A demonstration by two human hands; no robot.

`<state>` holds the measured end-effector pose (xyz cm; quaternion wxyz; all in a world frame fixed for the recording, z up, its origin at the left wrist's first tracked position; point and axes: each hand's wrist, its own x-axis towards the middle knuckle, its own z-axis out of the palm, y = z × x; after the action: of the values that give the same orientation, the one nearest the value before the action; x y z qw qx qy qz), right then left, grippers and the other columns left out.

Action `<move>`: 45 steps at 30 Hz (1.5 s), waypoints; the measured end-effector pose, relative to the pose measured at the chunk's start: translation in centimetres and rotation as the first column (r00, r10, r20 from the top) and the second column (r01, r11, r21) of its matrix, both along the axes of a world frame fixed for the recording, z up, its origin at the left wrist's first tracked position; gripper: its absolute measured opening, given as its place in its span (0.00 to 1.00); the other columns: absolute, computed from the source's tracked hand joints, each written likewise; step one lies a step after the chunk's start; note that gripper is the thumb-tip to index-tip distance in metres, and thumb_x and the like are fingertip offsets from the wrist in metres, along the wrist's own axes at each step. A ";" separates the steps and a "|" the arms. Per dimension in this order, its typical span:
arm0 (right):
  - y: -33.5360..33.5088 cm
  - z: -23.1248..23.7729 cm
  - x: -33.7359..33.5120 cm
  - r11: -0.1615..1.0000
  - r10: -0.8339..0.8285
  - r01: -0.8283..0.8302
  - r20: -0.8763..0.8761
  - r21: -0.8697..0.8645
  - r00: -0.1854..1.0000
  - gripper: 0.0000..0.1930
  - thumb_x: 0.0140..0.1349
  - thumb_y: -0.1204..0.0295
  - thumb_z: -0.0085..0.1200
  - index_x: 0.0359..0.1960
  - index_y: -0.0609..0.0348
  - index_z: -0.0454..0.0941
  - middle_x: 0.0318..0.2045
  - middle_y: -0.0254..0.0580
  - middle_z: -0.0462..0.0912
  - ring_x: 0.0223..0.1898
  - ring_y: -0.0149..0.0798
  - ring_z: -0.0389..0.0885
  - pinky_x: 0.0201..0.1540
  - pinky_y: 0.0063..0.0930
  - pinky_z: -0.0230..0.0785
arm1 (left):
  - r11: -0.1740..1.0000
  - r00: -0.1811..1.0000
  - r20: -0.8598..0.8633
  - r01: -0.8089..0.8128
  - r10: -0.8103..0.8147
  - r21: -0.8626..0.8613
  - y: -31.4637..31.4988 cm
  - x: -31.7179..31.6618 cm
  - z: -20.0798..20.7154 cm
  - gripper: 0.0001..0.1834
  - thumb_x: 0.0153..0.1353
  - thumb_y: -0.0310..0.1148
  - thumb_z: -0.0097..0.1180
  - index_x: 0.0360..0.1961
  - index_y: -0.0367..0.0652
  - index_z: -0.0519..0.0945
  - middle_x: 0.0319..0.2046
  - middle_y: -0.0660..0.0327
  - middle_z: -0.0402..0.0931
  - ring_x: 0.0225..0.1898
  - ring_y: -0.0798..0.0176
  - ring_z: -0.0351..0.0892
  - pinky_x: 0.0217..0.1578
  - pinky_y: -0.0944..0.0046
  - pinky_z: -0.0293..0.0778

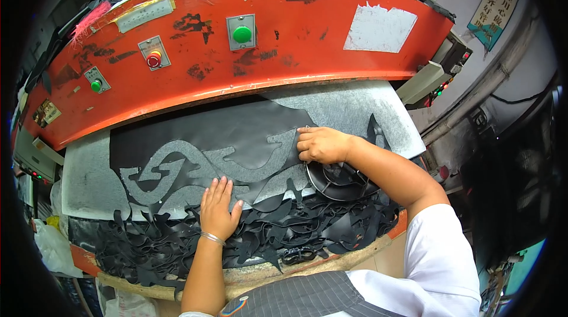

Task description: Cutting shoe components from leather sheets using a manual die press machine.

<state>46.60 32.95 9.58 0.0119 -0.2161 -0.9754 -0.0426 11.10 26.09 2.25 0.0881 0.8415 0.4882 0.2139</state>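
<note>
A black sheet of leather-like material (pixel 201 124) lies on the grey cutting board (pixel 87 166). Curved shapes are cut out of its near part, and the board shows through the gaps. My left hand (pixel 218 209) rests flat with fingers stretched on the sheet's near edge, beside a cut-out. At the sheet's right edge, my right hand (pixel 322 145) has its fingers curled and pinched on the material. Just below my right wrist sits a dark, rounded metal frame like a cutting die (pixel 334 194), partly hidden by my forearm.
Tangled black scraps (pixel 284 228) pile along the board's near edge, above a pale padded rail (pixel 236 275). A worn orange press beam (pixel 307 27) spans the far side, carrying green buttons (pixel 242 34) and a red knob (pixel 154 59). Plastic bags (pixel 54 246) hang at left.
</note>
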 end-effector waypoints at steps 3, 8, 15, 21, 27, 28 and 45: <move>0.1 3.5 0.3 0.986 -0.050 0.062 0.082 -0.156 0.995 0.05 0.49 0.69 0.56 0.27 0.54 0.76 0.33 0.34 0.75 0.42 0.40 0.77 0.48 0.37 0.74 | 1.000 1.000 0.005 -0.003 0.003 -0.024 0.2 -0.4 0.1 0.31 0.58 0.43 0.57 0.61 0.40 0.73 0.64 0.51 0.66 0.68 0.47 0.60 0.67 0.47 0.53; -0.1 11.0 3.5 0.955 -0.293 0.293 0.000 0.045 0.956 0.06 0.53 0.68 0.56 0.27 0.56 0.76 0.29 0.42 0.77 0.35 0.47 0.79 0.35 0.41 0.73 | 0.996 0.985 0.165 0.053 -0.041 -0.067 1.2 -0.8 -0.1 0.29 0.55 0.39 0.63 0.57 0.38 0.75 0.59 0.50 0.72 0.64 0.46 0.65 0.64 0.48 0.57; 2.7 -0.1 3.3 0.626 -0.756 0.709 -0.477 -0.324 0.450 0.14 0.60 0.64 0.53 0.26 0.64 0.77 0.28 0.58 0.80 0.36 0.60 0.79 0.42 0.48 0.72 | 0.989 0.917 0.388 -0.042 0.094 -0.141 6.7 2.6 1.1 0.32 0.50 0.32 0.66 0.58 0.35 0.74 0.53 0.48 0.75 0.56 0.48 0.73 0.58 0.57 0.67; 4.9 -4.6 3.7 0.476 -0.856 0.765 -0.428 -0.434 0.290 0.14 0.60 0.64 0.53 0.28 0.64 0.80 0.31 0.58 0.81 0.38 0.60 0.80 0.43 0.49 0.72 | 0.992 0.930 0.345 -0.109 0.124 -0.061 11.8 3.8 -0.1 0.32 0.48 0.29 0.68 0.57 0.36 0.75 0.47 0.53 0.78 0.49 0.52 0.75 0.54 0.58 0.70; 5.9 -6.4 4.5 0.406 -0.897 0.677 -0.410 -0.613 0.167 0.17 0.61 0.60 0.55 0.36 0.64 0.83 0.33 0.58 0.83 0.38 0.57 0.82 0.43 0.42 0.73 | 0.992 0.976 0.179 -0.123 0.124 -0.020 16.5 4.2 -0.6 0.24 0.48 0.31 0.69 0.49 0.40 0.82 0.34 0.57 0.77 0.41 0.54 0.75 0.46 0.59 0.70; 5.7 -6.4 4.6 0.399 -0.901 0.677 -0.403 -0.618 0.163 0.17 0.61 0.60 0.55 0.36 0.64 0.83 0.33 0.58 0.83 0.38 0.57 0.82 0.43 0.42 0.73 | 0.992 0.971 0.206 -0.111 0.121 -0.058 17.3 4.3 -0.4 0.20 0.48 0.31 0.68 0.46 0.41 0.84 0.32 0.57 0.77 0.40 0.54 0.75 0.45 0.59 0.71; 0.6 -8.8 6.4 0.621 -0.748 0.697 -0.537 -0.358 0.390 0.34 0.52 0.62 0.66 0.61 0.59 0.70 0.51 0.52 0.77 0.54 0.53 0.74 0.58 0.42 0.64 | 0.998 0.951 0.307 0.045 -0.031 -0.036 19.3 4.0 -0.9 0.07 0.44 0.26 0.68 0.27 0.37 0.84 0.25 0.58 0.77 0.30 0.56 0.76 0.35 0.60 0.69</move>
<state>53.03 33.56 0.82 0.3168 -0.6179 -0.7162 0.0694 15.15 45.36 1.40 0.1849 0.8053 0.4569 0.3295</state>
